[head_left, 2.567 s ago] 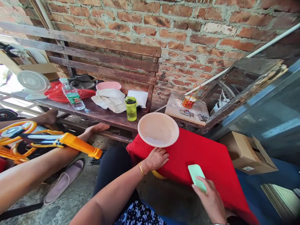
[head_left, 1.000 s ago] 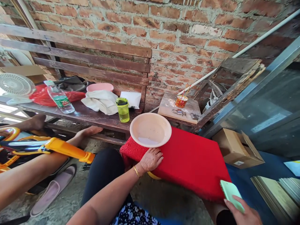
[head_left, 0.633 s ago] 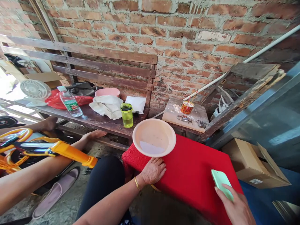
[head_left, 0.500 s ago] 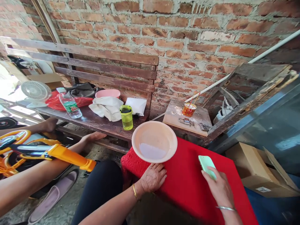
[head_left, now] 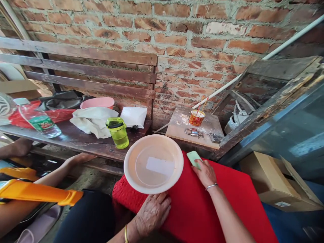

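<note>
A pale peach basin [head_left: 129, 168] sits on the red cloth [head_left: 227, 202] covering the table, with a bright pale patch showing inside it. My left hand [head_left: 153, 212] lies palm down at the basin's near side, fingers extended; their tips reach under the rim and are partly hidden. To the right of the basin, my right hand [head_left: 205, 172] is closed around the lower end of a mint-green phone [head_left: 193, 158], just above or on the cloth; I cannot tell which. The phone's far end points toward the wall.
A wooden bench [head_left: 76, 140] on the left bears a yellow-green bottle [head_left: 120, 137], white cloth [head_left: 93, 120], pink basin [head_left: 97, 102] and water bottle [head_left: 42, 123]. Padlocks [head_left: 191, 132] and a red cup [head_left: 196, 118] stand on a small board. At right is a cardboard box [head_left: 268, 179]; a person's leg [head_left: 65, 168] is at left.
My right hand has moved the phone left and away from me, closer to the basin. My left hand stays at the basin's near side. The view has shifted nearer.
</note>
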Motion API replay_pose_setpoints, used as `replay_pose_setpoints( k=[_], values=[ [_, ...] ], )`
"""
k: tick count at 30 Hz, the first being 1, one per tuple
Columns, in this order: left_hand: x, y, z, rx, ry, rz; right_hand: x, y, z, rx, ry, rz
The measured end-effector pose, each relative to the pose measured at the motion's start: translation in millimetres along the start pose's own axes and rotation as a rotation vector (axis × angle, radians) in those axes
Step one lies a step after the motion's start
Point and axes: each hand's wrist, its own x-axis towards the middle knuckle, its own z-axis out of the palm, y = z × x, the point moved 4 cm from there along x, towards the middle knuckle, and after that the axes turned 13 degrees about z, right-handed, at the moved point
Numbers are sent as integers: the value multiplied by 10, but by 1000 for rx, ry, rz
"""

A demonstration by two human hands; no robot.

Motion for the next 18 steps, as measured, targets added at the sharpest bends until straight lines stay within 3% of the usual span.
replay_pose_setpoints(
  k=[7, 10, 12, 14, 18],
  values=[
    [-10, 8, -16, -5, 21, 8, 72, 2011, -420, -49, 10, 520],
    [-6, 4, -9, -21, 19, 5, -54, 2580, -600, -72, 59, 726],
    [-2, 1, 0, -29, 3, 3, -136, 2632, -666, -82, 92, 768],
    [4, -2, 7, -36, -15, 1, -188, 2384, -655, -60, 84, 697],
    [21, -7, 7, -47, -44, -9, -275, 1215, -459, 70, 54, 349]
  ],
)
